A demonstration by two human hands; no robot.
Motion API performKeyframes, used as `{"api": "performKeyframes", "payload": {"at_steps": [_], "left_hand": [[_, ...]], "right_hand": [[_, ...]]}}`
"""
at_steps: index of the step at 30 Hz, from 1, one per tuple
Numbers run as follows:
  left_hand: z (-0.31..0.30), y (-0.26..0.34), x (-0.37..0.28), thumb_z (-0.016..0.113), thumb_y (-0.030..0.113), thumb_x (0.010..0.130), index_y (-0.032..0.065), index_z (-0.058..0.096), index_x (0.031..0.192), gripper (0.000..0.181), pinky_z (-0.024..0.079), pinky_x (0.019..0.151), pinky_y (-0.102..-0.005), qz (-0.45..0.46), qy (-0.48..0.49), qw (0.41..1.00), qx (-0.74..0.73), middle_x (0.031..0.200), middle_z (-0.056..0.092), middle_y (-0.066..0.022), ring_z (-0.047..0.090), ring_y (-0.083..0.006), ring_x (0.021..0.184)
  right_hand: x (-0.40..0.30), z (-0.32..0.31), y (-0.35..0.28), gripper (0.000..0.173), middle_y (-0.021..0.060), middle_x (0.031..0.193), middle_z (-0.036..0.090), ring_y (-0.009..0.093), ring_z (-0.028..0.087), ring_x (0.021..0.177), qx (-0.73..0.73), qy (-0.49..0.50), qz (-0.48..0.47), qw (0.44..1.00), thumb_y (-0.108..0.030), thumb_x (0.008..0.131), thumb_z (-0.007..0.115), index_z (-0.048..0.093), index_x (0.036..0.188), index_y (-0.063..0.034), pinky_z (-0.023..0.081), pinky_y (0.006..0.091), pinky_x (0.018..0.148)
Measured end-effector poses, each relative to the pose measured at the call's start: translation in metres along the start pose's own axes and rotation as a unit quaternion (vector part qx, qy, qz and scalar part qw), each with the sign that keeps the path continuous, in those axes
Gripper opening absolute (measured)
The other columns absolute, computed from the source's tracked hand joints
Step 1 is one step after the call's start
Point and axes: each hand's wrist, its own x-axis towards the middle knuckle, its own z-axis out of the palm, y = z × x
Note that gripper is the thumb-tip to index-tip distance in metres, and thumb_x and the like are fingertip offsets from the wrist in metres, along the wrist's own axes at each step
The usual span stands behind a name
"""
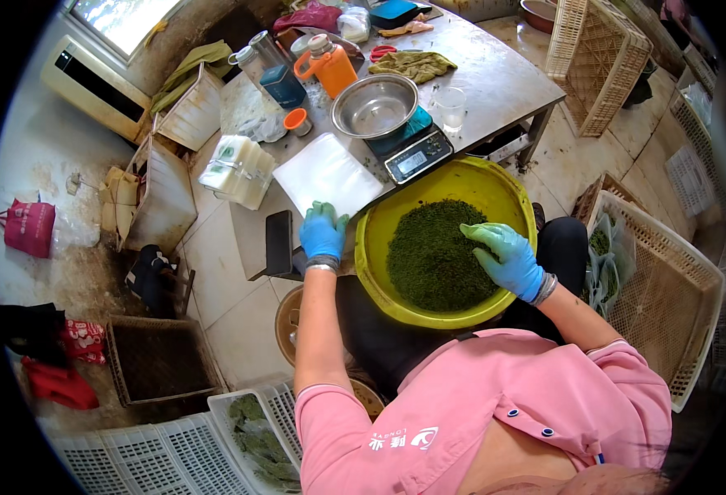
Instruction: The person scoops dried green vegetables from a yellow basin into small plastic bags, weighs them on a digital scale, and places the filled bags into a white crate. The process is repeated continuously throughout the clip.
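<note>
My left hand (324, 232), in a blue glove with green-stained fingertips, rests on the near edge of a stack of clear plastic bags (328, 172) on the metal table. Over a yellow-green basin (372, 291) is my right hand (508, 257), gloved alike, fingers slightly curled; whether anything is between them cannot be told. The basin holds a heap of small dark green pieces (437, 260), which look like plant matter. Beyond the basin, a steel bowl (375, 106) sits on a digital scale (418, 158).
On the metal table (493, 68) stand an orange jug (328, 65), a plastic cup (449, 106), a cloth (414, 65) and bundled bags (239, 170). A black phone-like object (279, 241) lies left of my left hand. Plastic crates (666, 291) surround the seat.
</note>
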Motion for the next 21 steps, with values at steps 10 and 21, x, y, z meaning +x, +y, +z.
{"api": "performKeyframes", "payload": {"at_steps": [10, 21], "left_hand": [[-0.037, 0.000, -0.005, 0.065, 0.014, 0.083, 0.0048, 0.072, 0.087, 0.013, 0.051, 0.082, -0.0448, -0.011, 0.117, 0.991, -0.068, 0.098, 0.071, -0.0150, 0.067, -0.0352, 0.089], [-0.054, 0.142, -0.120, 0.073, 0.012, 0.080, 0.0008, 0.065, 0.124, 0.046, 0.049, 0.100, -0.0420, -0.110, -0.094, 0.857, -0.494, 0.135, 0.058, -0.0231, 0.059, -0.0388, 0.120]], "right_hand": [[0.016, 0.028, -0.009, 0.037, 0.0118, 0.111, 0.070, 0.031, 0.067, 0.098, 0.052, -0.043, -0.008, 0.998, -0.010, 0.085, 0.069, 0.067, 0.122, -0.0098, 0.054, 0.0375, 0.089], [0.001, 0.066, 0.003, 0.015, 0.0153, 0.086, 0.069, 0.020, 0.065, 0.076, 0.232, -0.135, 0.198, 0.943, -0.014, 0.091, 0.065, 0.070, 0.102, -0.0050, 0.053, 0.0339, 0.072]]}}
